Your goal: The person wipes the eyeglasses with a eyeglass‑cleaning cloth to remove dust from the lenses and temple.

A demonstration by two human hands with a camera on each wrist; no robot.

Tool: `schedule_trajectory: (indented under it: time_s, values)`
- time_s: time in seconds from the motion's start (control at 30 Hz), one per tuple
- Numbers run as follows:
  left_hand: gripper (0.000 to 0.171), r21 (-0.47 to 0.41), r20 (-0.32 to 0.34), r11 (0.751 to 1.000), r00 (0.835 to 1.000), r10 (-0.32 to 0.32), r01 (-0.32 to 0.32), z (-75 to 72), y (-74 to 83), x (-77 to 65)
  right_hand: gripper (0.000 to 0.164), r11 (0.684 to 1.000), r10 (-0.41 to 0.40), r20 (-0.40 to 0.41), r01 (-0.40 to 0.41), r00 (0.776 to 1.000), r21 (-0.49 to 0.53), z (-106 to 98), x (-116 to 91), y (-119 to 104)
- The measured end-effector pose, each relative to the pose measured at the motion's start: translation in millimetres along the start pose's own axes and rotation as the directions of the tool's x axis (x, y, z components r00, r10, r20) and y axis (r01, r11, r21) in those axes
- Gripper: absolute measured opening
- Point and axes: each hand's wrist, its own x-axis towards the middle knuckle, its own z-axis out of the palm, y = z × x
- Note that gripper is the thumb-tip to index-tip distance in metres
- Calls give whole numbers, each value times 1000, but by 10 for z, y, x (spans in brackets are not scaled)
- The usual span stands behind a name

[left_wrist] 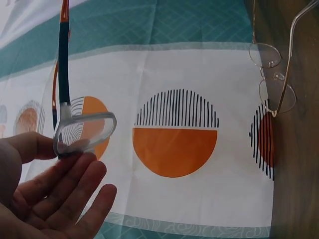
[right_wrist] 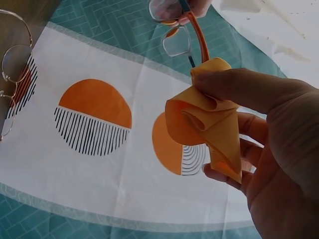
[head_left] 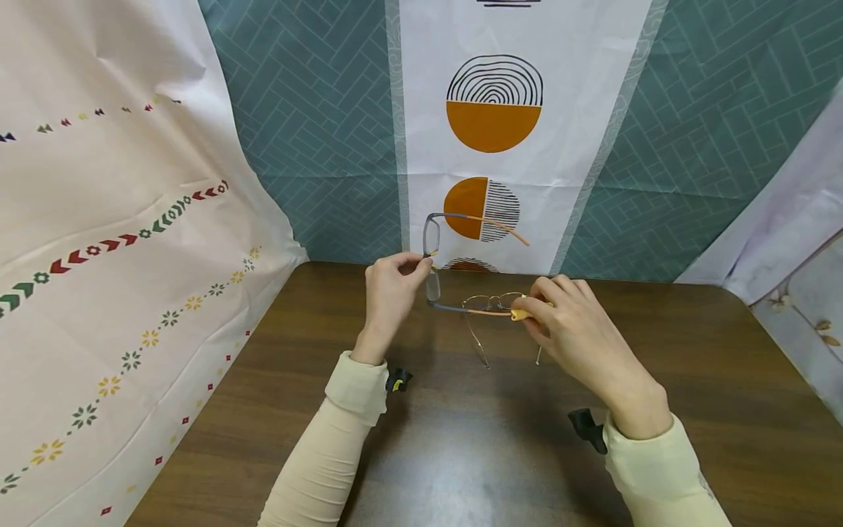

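My left hand (head_left: 394,294) pinches a pair of eyeglasses (head_left: 431,238) at the bridge, between thumb and fingers. The glasses are raised above the table, turned on their side, with blue-and-orange temples pointing right. In the right wrist view, my right hand (right_wrist: 279,124) holds a folded orange-yellow cloth (right_wrist: 214,107) around the tip of the lower temple. Most of that cloth is hidden behind the fingers in the head view. Past the right hand, thin wire-framed glasses (head_left: 479,338) stand on the table with their temples unfolded.
The brown wooden table (head_left: 487,439) reaches back to a hanging green-and-white patterned cloth (head_left: 316,132). A white embroidered cloth (head_left: 132,293) drapes along the left side, and pale fabric (head_left: 784,219) hangs at the right.
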Motion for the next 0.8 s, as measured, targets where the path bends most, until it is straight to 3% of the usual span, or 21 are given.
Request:
schedule_trajectory:
  time_s: [0.3, 0.53, 0.8]
  values:
    - [17, 43, -46, 999, 998, -30, 32, -15, -9, 8, 35, 997, 33, 32, -35, 999, 67, -16, 10, -38]
    - [17, 84, -43, 996, 999, -32, 35, -43, -26, 19, 45, 977, 49, 42, -57, 998, 207, -37, 3, -74]
    - [18, 94, -40, 995, 999, -20, 24, -95, -52, 27, 49, 961, 79, 28, -84, 996, 262, -68, -16, -90]
